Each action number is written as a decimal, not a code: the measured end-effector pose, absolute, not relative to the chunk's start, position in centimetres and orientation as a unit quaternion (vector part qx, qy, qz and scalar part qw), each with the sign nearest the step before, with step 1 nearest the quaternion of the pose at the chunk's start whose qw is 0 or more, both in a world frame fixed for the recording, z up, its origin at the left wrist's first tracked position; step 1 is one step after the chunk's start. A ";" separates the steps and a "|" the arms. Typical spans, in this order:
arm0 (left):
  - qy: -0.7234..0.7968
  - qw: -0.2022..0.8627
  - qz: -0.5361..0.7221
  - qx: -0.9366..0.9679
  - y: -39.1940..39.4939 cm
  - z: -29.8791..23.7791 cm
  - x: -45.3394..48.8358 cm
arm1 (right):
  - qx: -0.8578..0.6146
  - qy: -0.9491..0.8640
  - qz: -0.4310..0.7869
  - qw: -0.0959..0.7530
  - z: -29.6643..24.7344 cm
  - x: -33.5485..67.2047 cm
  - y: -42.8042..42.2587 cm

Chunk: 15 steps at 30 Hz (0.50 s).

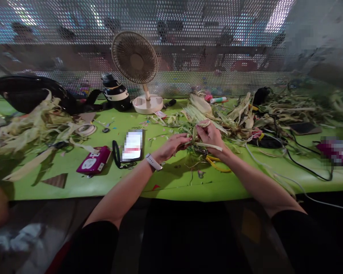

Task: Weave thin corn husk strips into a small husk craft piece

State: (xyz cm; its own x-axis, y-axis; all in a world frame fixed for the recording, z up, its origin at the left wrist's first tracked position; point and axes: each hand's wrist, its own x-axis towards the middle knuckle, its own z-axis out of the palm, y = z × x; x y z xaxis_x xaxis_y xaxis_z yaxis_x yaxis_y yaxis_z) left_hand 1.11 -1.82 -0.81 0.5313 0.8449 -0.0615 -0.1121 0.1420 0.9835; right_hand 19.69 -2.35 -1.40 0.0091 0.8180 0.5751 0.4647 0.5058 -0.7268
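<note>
Above the middle of the green table, the left hand and right hand meet at some husk strips, close together, most likely so that each can steady what the other works. The right hand is curled, thumb and fingers clamped on the strips; the left hand has its fingertips pinched on them from the other side. One pale end juts out to the right. Just below lies a yellow-handled tool, probably there for easy reach, as is the husk heap just beyond. The phone lies face up near the left hand, perhaps to be read at a glance, and the fan stands farther back, presumably to send air over the work.
</note>
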 end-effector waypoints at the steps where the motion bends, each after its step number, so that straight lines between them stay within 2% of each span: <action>1: 0.331 0.671 0.357 0.559 -1.8 -0.8 1.2 | -0.465 -0.693 0.141 0.533 -1.4 19.6 -2.4; 3: 0.306 0.653 0.355 0.595 -1.9 -0.7 1.2 | -0.457 -0.701 0.123 0.533 -1.2 19.6 -2.6; 5: 0.286 0.640 0.346 0.623 -1.8 -0.5 1.1 | -0.456 -0.700 0.156 0.527 -0.8 19.7 -2.7; 7: 0.287 0.633 0.345 0.631 -1.4 -0.3 0.9 | -0.452 -0.702 0.236 0.497 -0.2 20.3 -2.5; 11: 0.328 0.615 0.372 0.614 0.0 -0.5 0.2 | -0.460 -0.692 0.406 0.380 1.0 22.2 -1.7; 15: 0.348 0.625 0.399 0.573 1.3 -1.2 -0.3 | -0.438 -0.653 0.473 0.398 1.9 23.4 -1.2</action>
